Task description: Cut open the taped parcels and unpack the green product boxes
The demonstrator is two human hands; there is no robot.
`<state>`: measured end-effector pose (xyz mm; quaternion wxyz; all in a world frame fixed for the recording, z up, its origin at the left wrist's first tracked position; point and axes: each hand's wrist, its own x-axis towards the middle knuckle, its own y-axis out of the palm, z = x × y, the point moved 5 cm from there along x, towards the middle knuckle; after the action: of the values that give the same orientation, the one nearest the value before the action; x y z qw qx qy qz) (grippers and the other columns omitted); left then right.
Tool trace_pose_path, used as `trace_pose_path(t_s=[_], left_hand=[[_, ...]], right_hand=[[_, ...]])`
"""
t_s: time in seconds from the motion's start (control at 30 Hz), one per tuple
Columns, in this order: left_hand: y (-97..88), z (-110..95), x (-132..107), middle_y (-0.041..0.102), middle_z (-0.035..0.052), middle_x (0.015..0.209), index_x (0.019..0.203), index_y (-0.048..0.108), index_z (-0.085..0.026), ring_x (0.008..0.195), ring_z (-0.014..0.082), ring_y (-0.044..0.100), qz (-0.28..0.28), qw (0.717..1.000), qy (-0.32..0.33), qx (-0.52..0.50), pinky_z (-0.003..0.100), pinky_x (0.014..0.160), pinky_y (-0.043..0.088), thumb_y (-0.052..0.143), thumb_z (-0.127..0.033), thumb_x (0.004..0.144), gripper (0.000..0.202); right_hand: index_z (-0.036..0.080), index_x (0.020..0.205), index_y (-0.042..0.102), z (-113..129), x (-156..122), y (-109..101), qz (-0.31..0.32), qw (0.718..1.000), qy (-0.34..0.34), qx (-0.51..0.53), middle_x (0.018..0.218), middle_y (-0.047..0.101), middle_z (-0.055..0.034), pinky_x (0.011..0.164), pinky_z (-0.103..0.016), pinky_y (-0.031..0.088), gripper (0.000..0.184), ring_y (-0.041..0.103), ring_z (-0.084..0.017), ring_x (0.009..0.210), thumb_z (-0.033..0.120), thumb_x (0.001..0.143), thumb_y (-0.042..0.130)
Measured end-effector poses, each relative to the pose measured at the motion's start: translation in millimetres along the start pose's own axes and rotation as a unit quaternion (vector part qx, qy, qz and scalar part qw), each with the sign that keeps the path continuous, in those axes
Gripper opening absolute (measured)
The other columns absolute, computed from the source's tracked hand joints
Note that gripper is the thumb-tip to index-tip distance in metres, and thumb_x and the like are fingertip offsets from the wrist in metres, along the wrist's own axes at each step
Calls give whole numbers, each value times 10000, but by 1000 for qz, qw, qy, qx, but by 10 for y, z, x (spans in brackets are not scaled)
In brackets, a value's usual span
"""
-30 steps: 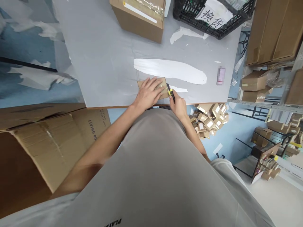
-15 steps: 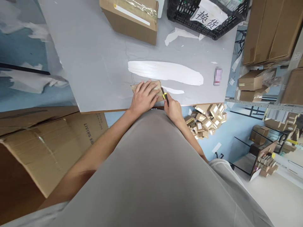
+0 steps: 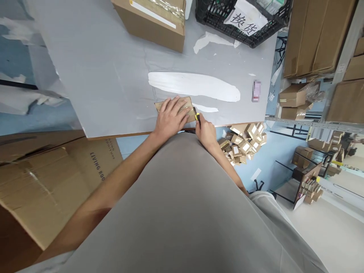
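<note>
My left hand [image 3: 170, 117] lies palm down over a small taped cardboard box [image 3: 186, 103], its fingers stretched out and slightly apart. Most of the box's top is hidden under that hand. A yellow-and-black utility knife [image 3: 198, 115] is gripped in my right hand [image 3: 206, 133], with its front end at the box's right edge. Whether the blade touches the cardboard I cannot tell. Both hands are at the near edge of the grey table [image 3: 113, 94]. Just beyond them lies a long white strip [image 3: 193, 86], with a thinner white strip [image 3: 206, 109] close to the knife.
A larger taped carton [image 3: 156, 28] and a black plastic crate [image 3: 241, 26] with a handwritten paper stand at the table's far side. Torn white paper [image 3: 212, 41] lies before the crate. Below the table are a big carton [image 3: 57, 178] and a pile of small boxes [image 3: 244, 142].
The view has shifted a little, so the table and surroundings appear further left. Both hands keep their places on the box and the knife, and the knife has moved slightly towards me.
</note>
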<state>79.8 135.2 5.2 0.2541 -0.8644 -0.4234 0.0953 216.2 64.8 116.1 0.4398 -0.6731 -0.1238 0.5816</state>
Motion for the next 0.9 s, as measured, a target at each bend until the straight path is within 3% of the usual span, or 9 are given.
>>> trace_pose_path(t_s=[0.53, 0.9], left_hand=[[-7, -1, 5, 721, 125, 1710, 1539, 787, -374, 1764, 433, 504, -7, 1000, 5, -10, 766, 1484, 288, 574, -576, 1176, 467], [54, -9, 14, 694, 148, 1742, 1629, 741, -348, 1777, 437, 483, -15, 1000, -3, -14, 754, 1496, 266, 545, -581, 1192, 532]], right_hand=[[157, 1895, 382, 62, -73, -24, -7, 1000, 4, -10, 1610, 789, -234, 1176, -425, 621, 631, 835, -325, 1369, 290, 1278, 353], [142, 1924, 299, 277, 16, -22, -5, 996, 39, -76, 1564, 768, -292, 1143, -448, 663, 702, 855, -344, 1341, 155, 1225, 362]])
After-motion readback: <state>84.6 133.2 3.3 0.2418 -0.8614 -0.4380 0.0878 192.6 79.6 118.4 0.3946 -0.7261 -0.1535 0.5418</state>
